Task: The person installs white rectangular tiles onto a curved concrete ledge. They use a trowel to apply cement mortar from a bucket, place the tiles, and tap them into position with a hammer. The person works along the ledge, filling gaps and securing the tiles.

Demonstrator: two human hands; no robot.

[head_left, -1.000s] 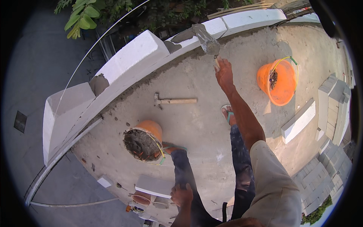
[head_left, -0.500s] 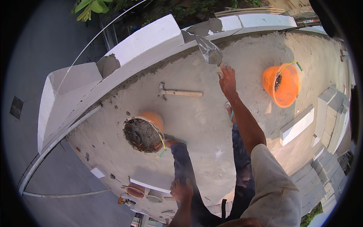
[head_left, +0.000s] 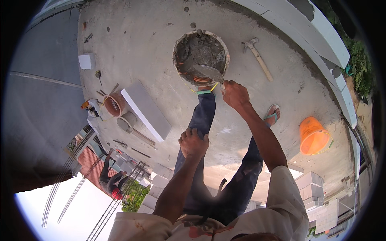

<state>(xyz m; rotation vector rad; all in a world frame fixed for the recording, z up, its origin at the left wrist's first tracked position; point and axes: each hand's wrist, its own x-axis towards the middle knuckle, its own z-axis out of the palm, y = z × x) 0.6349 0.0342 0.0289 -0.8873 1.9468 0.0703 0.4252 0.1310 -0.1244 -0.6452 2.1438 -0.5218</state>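
My right hand (head_left: 236, 94) is closed round the handle of a trowel (head_left: 208, 72). The trowel's blade lies inside a bucket (head_left: 227, 52), over the grey wet mortar (head_left: 201, 48) that fills much of it. Part of the blade is smeared with mortar. The bucket stands just beyond my left foot, its yellow handle with a green grip hanging on the near side. My left hand (head_left: 194, 143) rests on my left knee, fingers spread over the trouser cloth, holding nothing. A claw hammer (head_left: 259, 60) with a wooden handle lies on the floor right of the bucket.
White blocks form a low curved wall (head_left: 321, 76) at the right. An orange bucket (head_left: 313, 136) stands beyond my right foot. At left lie a long white block (head_left: 146, 110), a reddish bucket (head_left: 114, 105) and a grey scoop (head_left: 128, 121). Another person (head_left: 112, 178) shows at lower left.
The trowel has moved from the block wall into the mortar bucket with my right hand. The view has swung leftward. My left hand stays on my knee.
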